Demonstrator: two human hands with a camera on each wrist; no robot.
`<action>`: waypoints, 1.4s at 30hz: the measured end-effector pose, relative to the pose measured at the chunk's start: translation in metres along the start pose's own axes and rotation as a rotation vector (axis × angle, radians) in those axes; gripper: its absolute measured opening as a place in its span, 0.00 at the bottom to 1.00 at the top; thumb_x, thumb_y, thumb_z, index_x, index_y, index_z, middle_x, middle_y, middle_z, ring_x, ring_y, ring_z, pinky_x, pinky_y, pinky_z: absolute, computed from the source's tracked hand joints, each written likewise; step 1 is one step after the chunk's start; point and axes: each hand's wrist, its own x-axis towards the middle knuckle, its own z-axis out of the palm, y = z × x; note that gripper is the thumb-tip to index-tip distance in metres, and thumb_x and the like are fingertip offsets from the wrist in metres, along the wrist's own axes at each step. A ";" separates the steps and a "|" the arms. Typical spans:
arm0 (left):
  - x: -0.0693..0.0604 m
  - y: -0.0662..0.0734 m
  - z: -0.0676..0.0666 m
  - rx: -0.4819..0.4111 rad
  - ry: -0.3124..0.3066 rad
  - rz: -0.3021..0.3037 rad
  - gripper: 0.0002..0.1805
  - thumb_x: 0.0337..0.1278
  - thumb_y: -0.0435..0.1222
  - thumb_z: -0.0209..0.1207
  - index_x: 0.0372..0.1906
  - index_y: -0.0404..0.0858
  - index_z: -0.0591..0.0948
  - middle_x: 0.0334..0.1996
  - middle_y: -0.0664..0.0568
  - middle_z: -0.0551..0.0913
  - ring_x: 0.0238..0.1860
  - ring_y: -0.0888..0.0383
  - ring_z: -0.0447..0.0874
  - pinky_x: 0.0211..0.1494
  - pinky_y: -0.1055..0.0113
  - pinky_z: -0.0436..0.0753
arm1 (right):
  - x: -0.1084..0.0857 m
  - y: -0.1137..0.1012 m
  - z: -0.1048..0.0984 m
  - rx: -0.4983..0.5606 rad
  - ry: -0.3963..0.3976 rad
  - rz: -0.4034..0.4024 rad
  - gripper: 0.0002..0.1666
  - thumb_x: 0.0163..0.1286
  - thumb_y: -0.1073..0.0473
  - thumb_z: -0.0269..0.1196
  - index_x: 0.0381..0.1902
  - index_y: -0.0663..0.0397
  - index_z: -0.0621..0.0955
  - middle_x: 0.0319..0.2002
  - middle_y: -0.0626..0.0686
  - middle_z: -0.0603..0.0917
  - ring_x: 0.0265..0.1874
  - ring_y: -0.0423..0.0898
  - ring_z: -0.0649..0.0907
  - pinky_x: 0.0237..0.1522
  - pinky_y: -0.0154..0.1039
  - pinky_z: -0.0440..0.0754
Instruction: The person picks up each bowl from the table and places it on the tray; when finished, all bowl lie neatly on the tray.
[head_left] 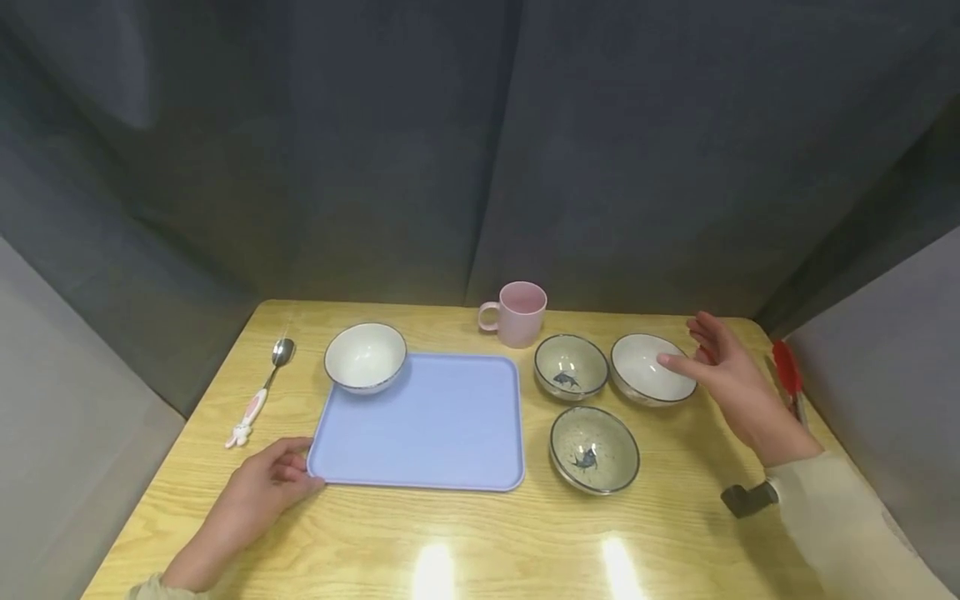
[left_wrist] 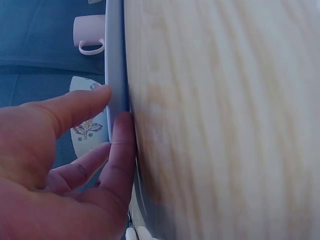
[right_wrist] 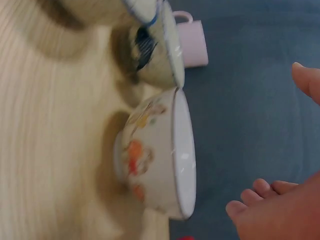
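Note:
At the near left corner of the pale blue tray (head_left: 423, 429), my left hand (head_left: 266, 479) holds the rim between thumb and bent fingers. The left wrist view shows the thumb (left_wrist: 92, 102) at the tray's rim (left_wrist: 116, 55). My right hand (head_left: 738, 396) hovers by a white bowl (head_left: 652, 375), thumb and fingers spread. In the right wrist view the hand is apart from that flower-patterned bowl (right_wrist: 155, 155). Another white bowl (head_left: 366, 357) overlaps the tray's far left corner.
Two greenish bowls with fish designs, one farther (head_left: 572, 367) and one nearer (head_left: 594, 450), stand right of the tray. A pink mug (head_left: 521, 314) is behind. A rabbit-handled spoon (head_left: 258, 400) lies left; a red utensil (head_left: 787, 368) lies at the right edge.

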 end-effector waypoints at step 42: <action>0.001 0.000 0.000 0.022 0.000 -0.002 0.39 0.64 0.40 0.80 0.75 0.31 0.78 0.51 0.46 0.88 0.47 0.60 0.87 0.46 0.72 0.86 | 0.003 0.086 0.005 -0.042 -0.080 0.114 0.77 0.78 0.45 0.74 0.91 0.57 0.28 0.91 0.70 0.47 0.89 0.72 0.57 0.87 0.66 0.63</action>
